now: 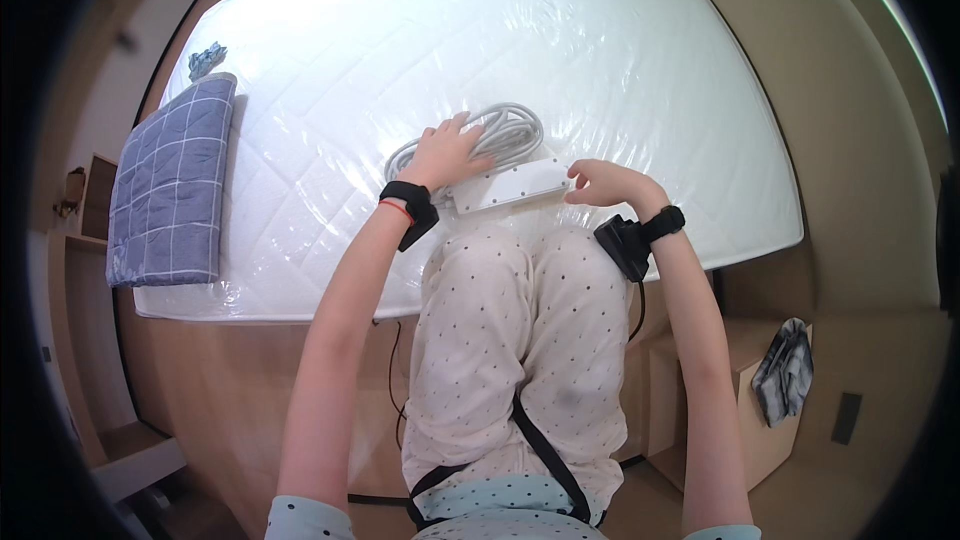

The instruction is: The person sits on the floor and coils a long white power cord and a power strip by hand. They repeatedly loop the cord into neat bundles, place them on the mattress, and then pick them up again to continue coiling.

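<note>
A white power strip point(511, 187) lies on the plastic-wrapped mattress point(360, 90) just beyond my knees. The side facing up has several small dark screw points, and no sockets show. Against its far side rests a coil of light grey cable point(514, 131), gathered in loops. My left hand point(448, 152) lies palm down over the coil, fingers spread, its thumb by the strip's edge. Part of the cable is hidden under that hand. My right hand point(606, 184) is at the strip's right end, fingers loosely curled with a gap to the thumb and nothing between them.
A folded blue plaid quilt point(174, 184) lies at the mattress's left edge, with a crumpled blue-grey cloth point(206, 60) beyond it. A wooden cabinet point(772, 367) stands low on the right, a grey cloth point(784, 375) over its edge. A thin black cable point(394, 367) hangs by my legs.
</note>
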A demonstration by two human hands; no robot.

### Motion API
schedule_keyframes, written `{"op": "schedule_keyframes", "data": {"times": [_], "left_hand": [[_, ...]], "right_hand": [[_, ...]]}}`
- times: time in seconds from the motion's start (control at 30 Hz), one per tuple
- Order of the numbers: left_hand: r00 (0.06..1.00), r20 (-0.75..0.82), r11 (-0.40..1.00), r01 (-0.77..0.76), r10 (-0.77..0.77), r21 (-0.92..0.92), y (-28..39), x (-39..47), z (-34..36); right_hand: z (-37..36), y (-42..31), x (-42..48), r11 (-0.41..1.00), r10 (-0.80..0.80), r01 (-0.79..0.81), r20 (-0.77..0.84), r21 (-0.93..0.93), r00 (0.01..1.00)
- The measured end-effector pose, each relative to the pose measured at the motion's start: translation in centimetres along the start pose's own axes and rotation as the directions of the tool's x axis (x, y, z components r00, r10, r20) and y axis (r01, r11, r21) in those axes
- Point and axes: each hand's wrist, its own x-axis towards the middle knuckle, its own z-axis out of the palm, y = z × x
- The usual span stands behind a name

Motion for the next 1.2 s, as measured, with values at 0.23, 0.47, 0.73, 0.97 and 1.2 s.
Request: {"op": "schedule_keyframes", "data": {"times": [0.23, 0.47, 0.73, 0.97, 1.2], "left_hand": [[0.998, -0.06, 0.999, 0.029, -0.028, 0.013, -0.1, -4.5, -1.5], [0.98, -0.12, 0.972, 0.138, -0.162, -0.188, -2.6, -7.9, -0.9], [0.911, -0.352, 0.95, 0.109, -0.213, -0.292, -4.7, -10.0, -0.4], [0.919, -0.173, 0.849, 0.239, -0.355, -0.471, -4.5, -11.3, -0.1], [0.871, 0.221, 0.329, 0.385, -0.438, -0.862, -3.7, -16.1, -1.6]], "right_hand": [[1.9, 2.5, 1.5, 0.801, 0.037, -0.112, 0.14, 0.588, 0.99], [2.1, 0.7, -0.1, 0.932, -0.236, 0.321, -0.39, 0.168, 0.89], [-4.9, -17.2, -24.7, -0.13, -0.911, 0.616, -0.339, 0.777, 0.236], [1.0, -23.1, -32.2, -0.573, -0.803, 0.233, -0.595, 0.786, 0.032], [3.4, -25.4, -37.7, -0.665, -0.723, 0.394, -0.68, 0.634, -0.123]]}}
